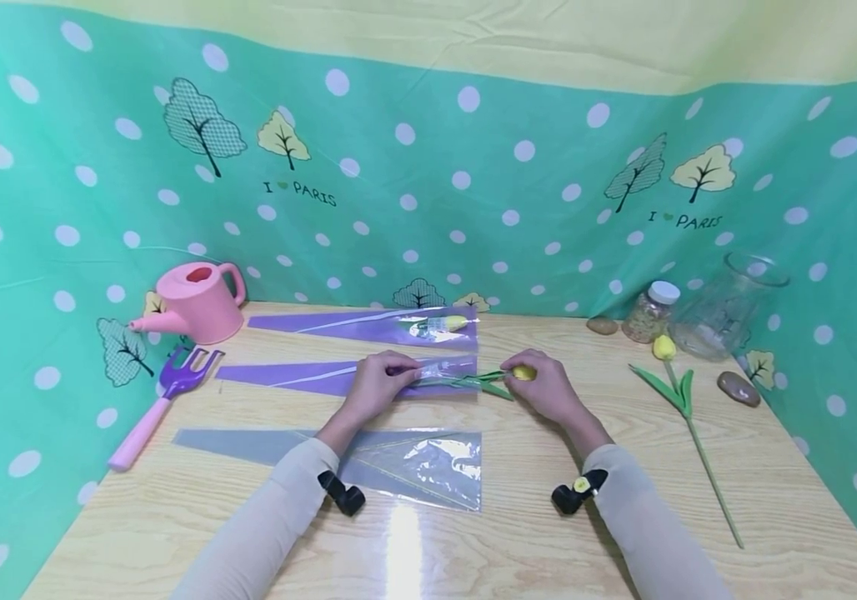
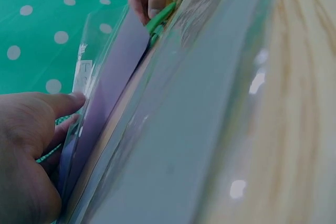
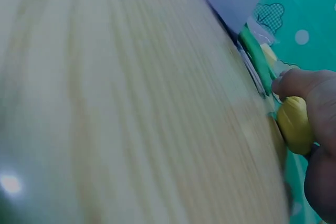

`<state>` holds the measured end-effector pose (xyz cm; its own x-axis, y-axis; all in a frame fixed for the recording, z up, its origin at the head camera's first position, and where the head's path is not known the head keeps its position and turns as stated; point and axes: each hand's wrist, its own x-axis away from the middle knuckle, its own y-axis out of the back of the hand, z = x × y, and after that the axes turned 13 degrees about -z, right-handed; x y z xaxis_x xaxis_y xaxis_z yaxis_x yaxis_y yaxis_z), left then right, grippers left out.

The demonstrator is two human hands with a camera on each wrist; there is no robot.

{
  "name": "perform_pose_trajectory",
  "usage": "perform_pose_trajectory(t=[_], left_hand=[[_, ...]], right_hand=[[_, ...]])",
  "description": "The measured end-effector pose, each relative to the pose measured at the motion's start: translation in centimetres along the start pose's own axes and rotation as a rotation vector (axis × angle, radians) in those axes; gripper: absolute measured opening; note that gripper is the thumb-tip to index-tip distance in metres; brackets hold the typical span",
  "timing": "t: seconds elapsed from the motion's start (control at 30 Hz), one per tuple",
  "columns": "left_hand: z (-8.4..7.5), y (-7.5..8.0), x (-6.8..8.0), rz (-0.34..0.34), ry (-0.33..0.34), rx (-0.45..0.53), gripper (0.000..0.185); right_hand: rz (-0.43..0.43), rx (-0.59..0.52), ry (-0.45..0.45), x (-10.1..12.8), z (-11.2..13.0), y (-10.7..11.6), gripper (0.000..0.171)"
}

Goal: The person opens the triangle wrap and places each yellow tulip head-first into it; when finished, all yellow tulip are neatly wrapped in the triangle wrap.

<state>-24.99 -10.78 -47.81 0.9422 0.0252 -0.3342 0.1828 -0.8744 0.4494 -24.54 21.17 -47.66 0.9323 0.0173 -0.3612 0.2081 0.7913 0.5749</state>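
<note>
My left hand (image 1: 378,385) pinches the clear top film of a purple flower sleeve (image 1: 316,380) between thumb and fingers. This sleeve lies in the middle of the table. At its mouth, my right hand (image 1: 546,390) grips an artificial tulip close under its yellow head (image 3: 294,124). The tulip's green leaves (image 1: 498,388) reach into the sleeve, and the stem shows through the film. Behind lies a second purple sleeve (image 1: 323,322) with a yellow tulip (image 1: 456,322) inside. A grey sleeve (image 1: 248,442) lies flat in front, partly under the left forearm.
A pink watering can (image 1: 203,304) and a purple-pink hand fork (image 1: 166,392) are at left. At right lie another yellow tulip (image 1: 687,400) and two brown stones, one a stone (image 1: 739,389) by the edge. A white-lidded jar (image 1: 649,315) stands beside a glass vase (image 1: 724,308).
</note>
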Motion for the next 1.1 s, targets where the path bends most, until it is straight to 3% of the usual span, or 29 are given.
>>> perform_pose_trajectory(t=[0.33,0.57,0.87,1.1], left_hand=[[0.2,0.0,0.1,0.0,0.008,-0.006,0.013],[0.1,-0.1,0.1,0.001,0.013,0.0,0.012],[-0.1,0.0,0.1,0.0,0.007,-0.006,0.012],[-0.3,-0.1,0.1,-0.004,-0.001,0.003,0.013]], right_hand=[[0.101,0.028,-0.051,0.1,-1.7,3.4,0.041],[0.128,0.055,-0.064,0.6,-2.5,5.0,0.037],[0.046,-0.066,-0.09,0.9,-1.6,4.4,0.032],[0.044,-0.18,-0.154,0.9,-0.1,2.5,0.034]])
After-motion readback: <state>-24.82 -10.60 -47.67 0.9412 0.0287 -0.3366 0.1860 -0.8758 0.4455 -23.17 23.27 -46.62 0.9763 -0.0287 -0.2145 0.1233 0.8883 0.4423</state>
